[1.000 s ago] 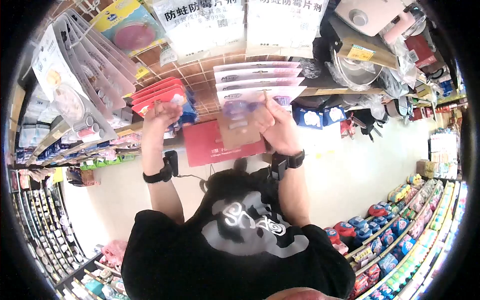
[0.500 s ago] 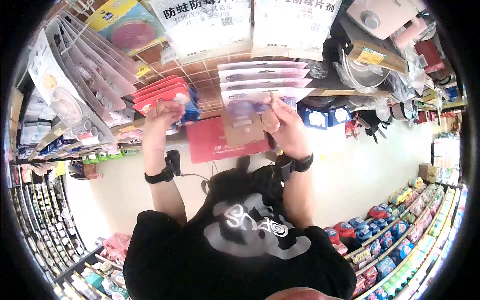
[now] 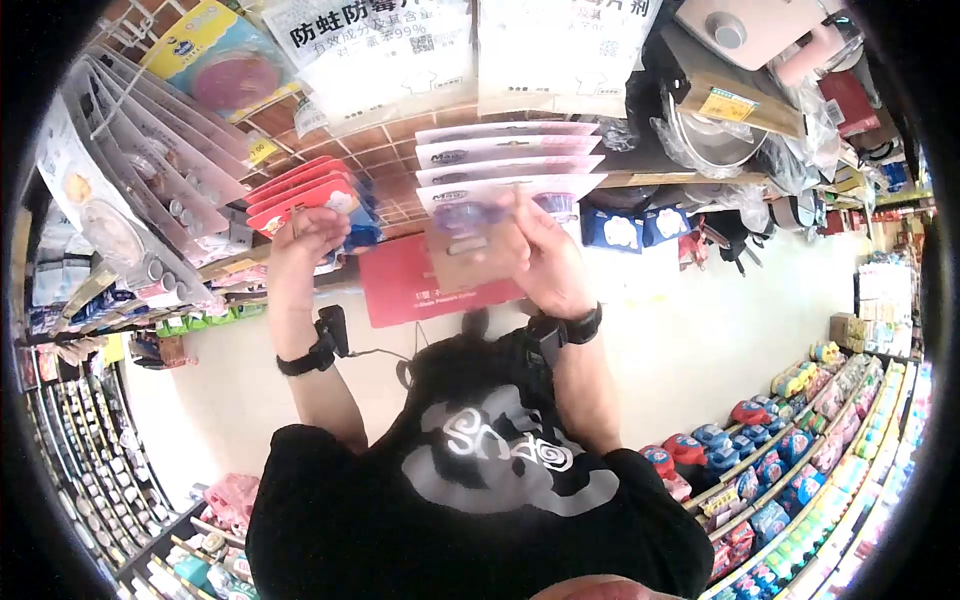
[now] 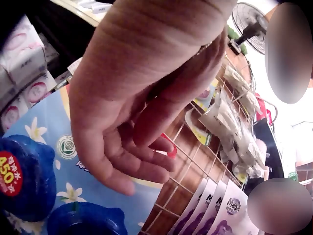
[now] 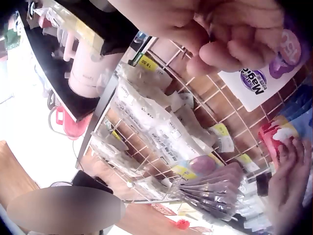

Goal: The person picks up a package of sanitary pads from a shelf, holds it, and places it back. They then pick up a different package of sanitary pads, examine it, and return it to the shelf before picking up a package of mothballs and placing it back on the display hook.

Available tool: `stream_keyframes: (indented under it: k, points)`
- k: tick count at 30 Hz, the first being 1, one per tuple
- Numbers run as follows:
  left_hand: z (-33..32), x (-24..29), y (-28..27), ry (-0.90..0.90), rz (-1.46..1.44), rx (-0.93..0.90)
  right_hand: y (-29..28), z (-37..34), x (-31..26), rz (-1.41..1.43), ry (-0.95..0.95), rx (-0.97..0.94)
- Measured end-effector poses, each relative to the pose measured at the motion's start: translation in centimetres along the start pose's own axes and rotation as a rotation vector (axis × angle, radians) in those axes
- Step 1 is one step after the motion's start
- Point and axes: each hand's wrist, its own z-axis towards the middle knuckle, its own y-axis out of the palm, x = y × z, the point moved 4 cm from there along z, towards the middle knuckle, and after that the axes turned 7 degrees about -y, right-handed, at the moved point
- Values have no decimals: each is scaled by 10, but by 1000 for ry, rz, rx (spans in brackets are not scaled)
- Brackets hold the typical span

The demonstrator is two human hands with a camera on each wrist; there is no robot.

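My left hand (image 3: pixel 308 240) is at the front of several red hanging packs (image 3: pixel 298 190). The left wrist view shows its fingers loosely curled, nothing visible in them, before a blue pack (image 4: pixel 44 122). At the right, my right hand (image 3: pixel 545 262) reaches up to the front of several white "Magic" cards (image 3: pixel 510 185) with purple items, one finger near the top slot. In the right wrist view, the right hand (image 5: pixel 230 39) has loosely bent fingers over a white card (image 5: pixel 254 90); whether the fingertips touch it cannot be told.
Grey blister packs (image 3: pixel 170 190) hang at the left. White bags with printed text (image 3: pixel 375 55) hang above on the wire grid (image 3: pixel 390 145). A red box (image 3: pixel 400 290) lies below the cards. Pans (image 3: pixel 710 140) and a pink appliance (image 3: pixel 740 30) stand right; stocked shelves (image 3: pixel 800 470) are lower right.
The head view first shifted so the shelf items moved right, then back left. Both hands stay beside the same packs, with only slight changes in their finger positions.
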Motion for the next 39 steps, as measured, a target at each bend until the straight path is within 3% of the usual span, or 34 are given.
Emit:
stream_keyframes:
  k: [11,23,26,39]
  points:
    - [-2,1,5,7,2,11,6,2,2,-358,-4,56]
    - [-2,0,1,-2,-34,-5,18,-1,12,-249,-36,124]
    - [-1,0,3,-5,-26,-16,33,-3,1,-354,-9,103]
    - [-1,0,3,11,-37,-37,7,-2,5,-212,-10,85]
